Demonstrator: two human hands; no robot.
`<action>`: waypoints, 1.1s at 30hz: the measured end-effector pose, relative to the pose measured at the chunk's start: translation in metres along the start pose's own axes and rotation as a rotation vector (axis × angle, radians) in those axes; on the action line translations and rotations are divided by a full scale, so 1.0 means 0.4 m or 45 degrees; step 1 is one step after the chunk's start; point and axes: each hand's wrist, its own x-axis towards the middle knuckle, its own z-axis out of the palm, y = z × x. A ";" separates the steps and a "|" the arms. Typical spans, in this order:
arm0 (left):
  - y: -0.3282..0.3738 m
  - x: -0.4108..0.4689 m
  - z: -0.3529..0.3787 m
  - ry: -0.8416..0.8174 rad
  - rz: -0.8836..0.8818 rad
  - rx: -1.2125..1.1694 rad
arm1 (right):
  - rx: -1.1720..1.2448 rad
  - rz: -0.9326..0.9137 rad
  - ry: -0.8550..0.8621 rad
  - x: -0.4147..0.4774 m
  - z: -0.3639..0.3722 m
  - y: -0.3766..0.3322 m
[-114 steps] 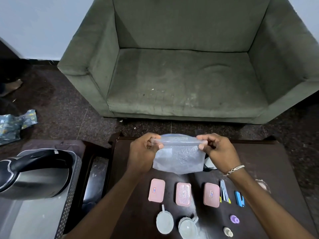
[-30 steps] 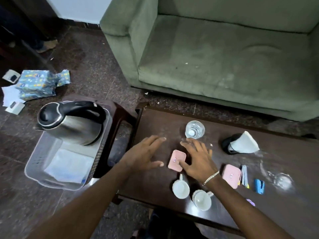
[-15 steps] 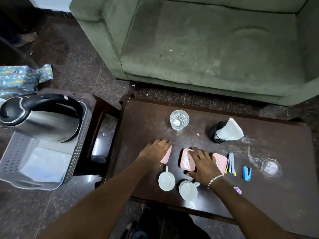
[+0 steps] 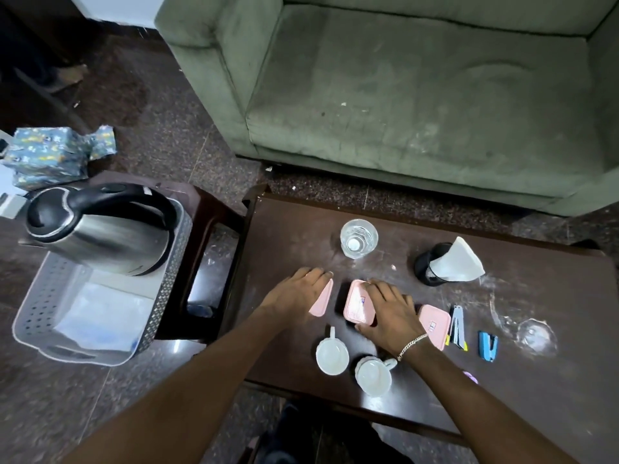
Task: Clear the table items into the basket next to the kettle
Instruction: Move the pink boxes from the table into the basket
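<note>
The fingers (image 4: 315, 274) of the left hand (image 4: 294, 296) are closed on the left pink box (image 4: 321, 299), which is tipped up on its long edge on the table (image 4: 294, 229). The fingers (image 4: 376, 287) of the right hand (image 4: 392, 316) are laid over the middle pink box (image 4: 357, 304), with the thumb curled against its near edge, so the box is grasped from above. A third pink box (image 4: 435, 324) lies flat just beside the right wrist. Two white cups (image 4: 332, 356) are seen near the front edge, and a clear glass (image 4: 359, 237) stands beyond the hands. A blue stapler (image 4: 488, 346) lies further right. The grey basket (image 4: 30, 316) is placed left of the table, well apart from the boxes, with the steel kettle (image 4: 100, 229) at its far end.
</note>
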 end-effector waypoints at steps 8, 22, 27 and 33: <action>-0.174 -0.202 -0.108 0.165 -0.152 -0.045 | 0.069 -0.241 0.143 0.100 -0.111 -0.253; -0.533 -0.677 -0.225 0.175 -0.430 -0.125 | 0.438 -0.604 0.252 0.184 -0.092 -0.831; -0.621 -0.757 -0.132 0.050 -0.515 -0.147 | 0.340 -0.547 0.242 0.169 -0.003 -0.967; -0.671 -0.767 -0.030 0.014 -0.556 -0.232 | 0.164 -0.547 0.242 0.174 0.111 -1.041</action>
